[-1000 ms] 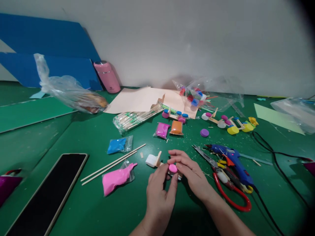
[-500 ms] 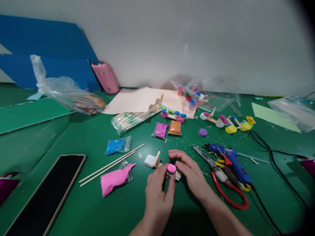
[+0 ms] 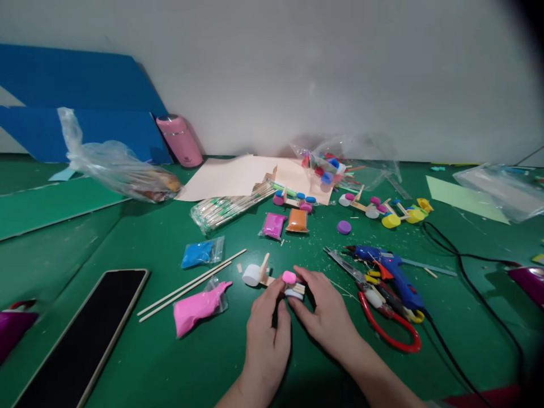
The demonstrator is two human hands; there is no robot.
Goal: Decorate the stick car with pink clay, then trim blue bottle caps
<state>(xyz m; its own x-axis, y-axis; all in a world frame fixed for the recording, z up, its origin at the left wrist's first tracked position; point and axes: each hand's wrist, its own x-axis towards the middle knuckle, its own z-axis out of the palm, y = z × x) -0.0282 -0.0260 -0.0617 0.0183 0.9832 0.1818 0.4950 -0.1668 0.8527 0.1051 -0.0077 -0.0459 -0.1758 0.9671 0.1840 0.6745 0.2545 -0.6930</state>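
My left hand (image 3: 266,334) and my right hand (image 3: 325,311) meet near the front of the green table (image 3: 127,238). Both pinch a small stick-built model (image 3: 276,280) with white wheels. A pink clay disc (image 3: 289,277) sits on top of the wheel between my fingertips. The model's other white wheel (image 3: 251,275) rests on the table to the left. A pink clay bag (image 3: 198,306) lies just left of my left hand.
Red-handled scissors (image 3: 382,309) and a blue glue gun (image 3: 389,272) with a black cord lie at the right. Two wooden sticks (image 3: 191,284), clay bags, finished stick models (image 3: 382,211), a phone (image 3: 85,334) and plastic bags lie around. A pink bottle (image 3: 178,141) stands by the wall.
The model has tipped so the pink disc now sits on top. My hands have shifted slightly left and closed in around it.
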